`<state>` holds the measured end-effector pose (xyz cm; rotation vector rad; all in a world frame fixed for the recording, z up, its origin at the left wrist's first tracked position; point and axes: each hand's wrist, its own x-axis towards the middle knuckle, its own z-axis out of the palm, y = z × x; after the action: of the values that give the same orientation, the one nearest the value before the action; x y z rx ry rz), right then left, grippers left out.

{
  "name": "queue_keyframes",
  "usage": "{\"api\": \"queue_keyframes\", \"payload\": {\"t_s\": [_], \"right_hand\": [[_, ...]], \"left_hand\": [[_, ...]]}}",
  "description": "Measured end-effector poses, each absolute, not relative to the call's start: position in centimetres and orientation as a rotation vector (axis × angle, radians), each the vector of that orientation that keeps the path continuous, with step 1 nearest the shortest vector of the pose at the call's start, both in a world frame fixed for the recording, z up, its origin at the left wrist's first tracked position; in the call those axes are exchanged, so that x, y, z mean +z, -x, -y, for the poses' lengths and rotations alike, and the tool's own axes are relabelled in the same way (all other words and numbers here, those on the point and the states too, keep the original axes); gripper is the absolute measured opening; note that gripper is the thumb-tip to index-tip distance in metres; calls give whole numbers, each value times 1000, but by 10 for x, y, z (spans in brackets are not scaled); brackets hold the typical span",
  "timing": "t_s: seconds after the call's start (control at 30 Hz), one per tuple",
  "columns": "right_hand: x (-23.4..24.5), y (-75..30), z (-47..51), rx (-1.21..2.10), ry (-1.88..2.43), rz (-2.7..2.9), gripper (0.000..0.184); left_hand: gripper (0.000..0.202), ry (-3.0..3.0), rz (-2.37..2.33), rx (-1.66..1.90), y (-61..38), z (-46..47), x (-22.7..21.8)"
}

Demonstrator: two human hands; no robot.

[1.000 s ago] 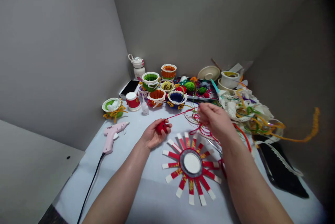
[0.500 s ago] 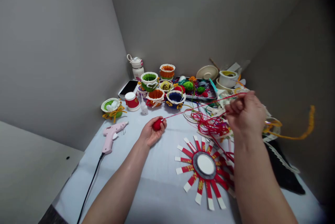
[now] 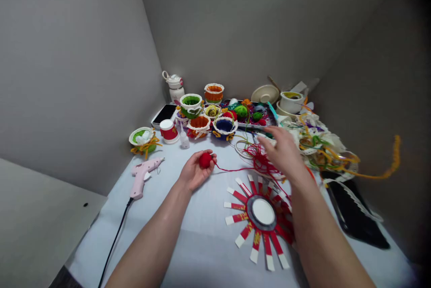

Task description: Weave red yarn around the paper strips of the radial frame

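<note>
My left hand [image 3: 194, 172] lies palm up on the white table [image 3: 202, 243] and cups a small red yarn ball [image 3: 205, 160] with its fingers curled round it. A red strand runs from the ball to a loose tangle of red yarn [image 3: 261, 161]. My right hand [image 3: 282, 150] hovers over that tangle with its fingers stretched out and apart, holding nothing. Just in front of it lies a paper cup cut into red and white strips [image 3: 260, 213], spread flat like a star.
A pink glue gun [image 3: 143, 174] with a black cord lies at the left. Several yarn-wrapped cups [image 3: 202, 108], a tray of yarn balls [image 3: 251, 115], a phone [image 3: 164, 113] and a bottle [image 3: 175, 86] stand at the back. Lace and coloured cords [image 3: 323, 149] pile up at the right.
My right hand had pulled a red strand up and to the right; it has let go and come back left, down over the tangle, now open. The strand has gone slack.
</note>
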<state>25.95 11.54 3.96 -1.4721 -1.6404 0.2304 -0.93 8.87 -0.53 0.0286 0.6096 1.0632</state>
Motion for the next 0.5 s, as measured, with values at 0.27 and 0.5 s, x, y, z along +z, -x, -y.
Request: {"api": "queue_keyframes", "payload": {"t_s": [0.27, 0.5], "right_hand": [[15, -173, -90, 1447, 1201, 1929, 63], [48, -204, -95, 1243, 1187, 1305, 45]], "left_hand": [[30, -163, -560, 1067, 9, -84, -6], [37, 103, -591, 1066, 11, -93, -5]]}}
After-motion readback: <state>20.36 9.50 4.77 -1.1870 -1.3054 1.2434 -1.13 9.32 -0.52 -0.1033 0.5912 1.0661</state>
